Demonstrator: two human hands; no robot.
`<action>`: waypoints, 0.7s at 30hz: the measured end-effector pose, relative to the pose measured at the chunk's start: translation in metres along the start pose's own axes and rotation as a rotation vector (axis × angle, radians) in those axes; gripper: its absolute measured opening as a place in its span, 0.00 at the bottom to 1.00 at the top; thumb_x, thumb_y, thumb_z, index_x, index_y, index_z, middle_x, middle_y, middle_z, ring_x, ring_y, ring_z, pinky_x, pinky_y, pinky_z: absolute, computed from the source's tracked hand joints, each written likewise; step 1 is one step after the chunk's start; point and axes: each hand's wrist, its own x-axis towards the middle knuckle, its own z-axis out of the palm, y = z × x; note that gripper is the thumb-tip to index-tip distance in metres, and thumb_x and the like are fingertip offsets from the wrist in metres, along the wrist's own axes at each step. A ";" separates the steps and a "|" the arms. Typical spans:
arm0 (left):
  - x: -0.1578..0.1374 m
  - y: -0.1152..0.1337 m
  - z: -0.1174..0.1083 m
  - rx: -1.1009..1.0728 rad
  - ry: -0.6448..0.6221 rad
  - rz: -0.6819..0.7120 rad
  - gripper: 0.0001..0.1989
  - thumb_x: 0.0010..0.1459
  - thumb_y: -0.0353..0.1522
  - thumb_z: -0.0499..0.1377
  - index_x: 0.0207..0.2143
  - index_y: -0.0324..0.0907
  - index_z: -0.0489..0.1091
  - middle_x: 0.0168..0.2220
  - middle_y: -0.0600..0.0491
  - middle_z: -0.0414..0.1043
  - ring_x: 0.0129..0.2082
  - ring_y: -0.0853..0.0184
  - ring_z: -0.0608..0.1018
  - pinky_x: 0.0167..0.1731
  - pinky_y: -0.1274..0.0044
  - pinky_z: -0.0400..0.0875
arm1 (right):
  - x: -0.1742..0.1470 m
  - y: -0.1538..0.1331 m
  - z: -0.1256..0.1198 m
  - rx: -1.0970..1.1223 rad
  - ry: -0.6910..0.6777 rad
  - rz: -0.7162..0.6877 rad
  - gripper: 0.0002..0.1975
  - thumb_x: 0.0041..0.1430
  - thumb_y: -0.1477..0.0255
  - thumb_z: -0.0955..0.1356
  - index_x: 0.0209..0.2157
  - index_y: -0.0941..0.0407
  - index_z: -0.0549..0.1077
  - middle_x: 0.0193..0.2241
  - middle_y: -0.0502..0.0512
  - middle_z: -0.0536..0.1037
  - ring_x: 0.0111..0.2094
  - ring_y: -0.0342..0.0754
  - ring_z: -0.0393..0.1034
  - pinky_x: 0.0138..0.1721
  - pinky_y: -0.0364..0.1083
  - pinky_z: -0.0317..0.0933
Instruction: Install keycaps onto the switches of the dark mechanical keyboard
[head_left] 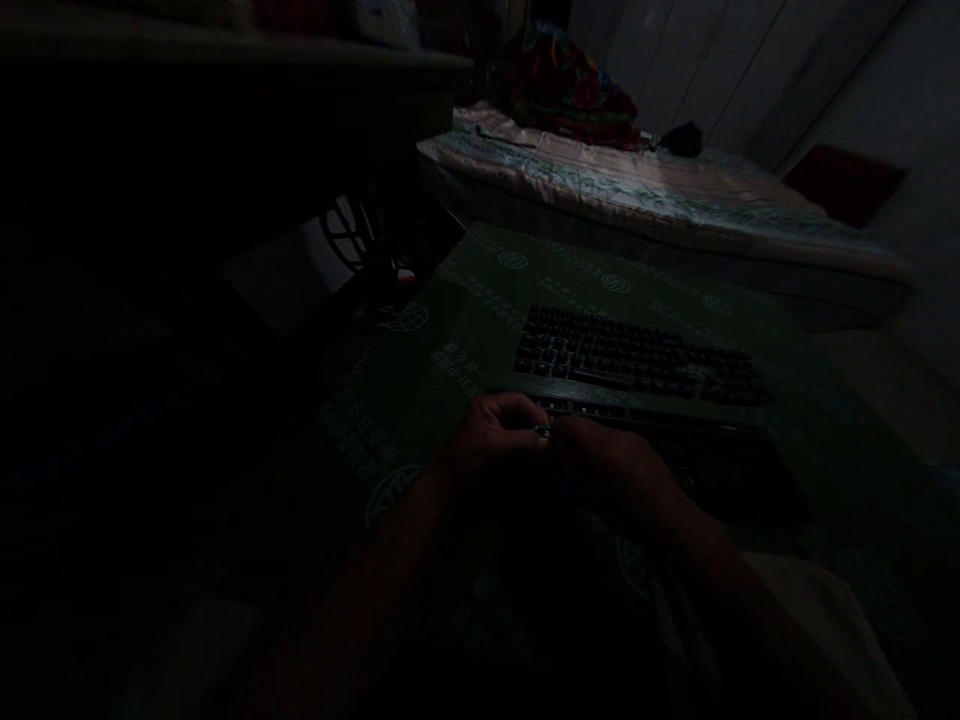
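The scene is very dark. My left hand is closed, thumb and forefinger pinching a small pale, shiny piece whose kind I cannot make out. Right against it is my right hand, also closed, its fingertips hidden in shadow; whether it too grips the piece cannot be seen. Just beyond both hands lies a black keyboard with rows of dark keys. Nearer, partly behind my right hand, is a flat dark panel with a slotted strip along its far edge.
A green sheet printed with globes and lettering lies under everything. At the back is a bed with a red patterned cloth heaped on it. A dark table stands at left, a fan-like grille below it. Pale cloth lies at lower right.
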 end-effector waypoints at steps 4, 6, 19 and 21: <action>0.000 0.000 0.000 -0.016 -0.040 0.015 0.12 0.32 0.29 0.70 0.23 0.38 0.73 0.28 0.55 0.73 0.30 0.70 0.74 0.33 0.78 0.69 | -0.003 0.001 -0.003 -0.051 -0.011 -0.014 0.12 0.63 0.75 0.58 0.45 0.55 0.68 0.38 0.56 0.78 0.31 0.44 0.72 0.28 0.40 0.52; -0.002 0.001 0.001 -0.013 -0.072 0.000 0.13 0.33 0.30 0.70 0.26 0.39 0.74 0.29 0.54 0.74 0.30 0.70 0.75 0.34 0.77 0.69 | -0.004 0.002 -0.007 -0.087 -0.030 0.012 0.12 0.63 0.75 0.58 0.45 0.55 0.68 0.37 0.55 0.78 0.30 0.44 0.72 0.27 0.41 0.51; 0.018 -0.009 -0.029 0.835 0.525 0.430 0.06 0.50 0.35 0.59 0.25 0.41 0.70 0.32 0.52 0.72 0.36 0.64 0.74 0.40 0.72 0.69 | 0.001 0.005 -0.003 -0.335 -0.201 0.064 0.13 0.62 0.79 0.58 0.45 0.58 0.69 0.40 0.63 0.78 0.37 0.52 0.77 0.31 0.45 0.63; 0.023 -0.019 -0.032 0.995 0.465 0.462 0.05 0.51 0.33 0.57 0.27 0.42 0.69 0.35 0.50 0.72 0.40 0.62 0.73 0.43 0.70 0.69 | 0.001 0.007 -0.002 -0.347 -0.210 0.082 0.13 0.62 0.78 0.58 0.45 0.58 0.68 0.40 0.63 0.78 0.37 0.52 0.77 0.32 0.45 0.64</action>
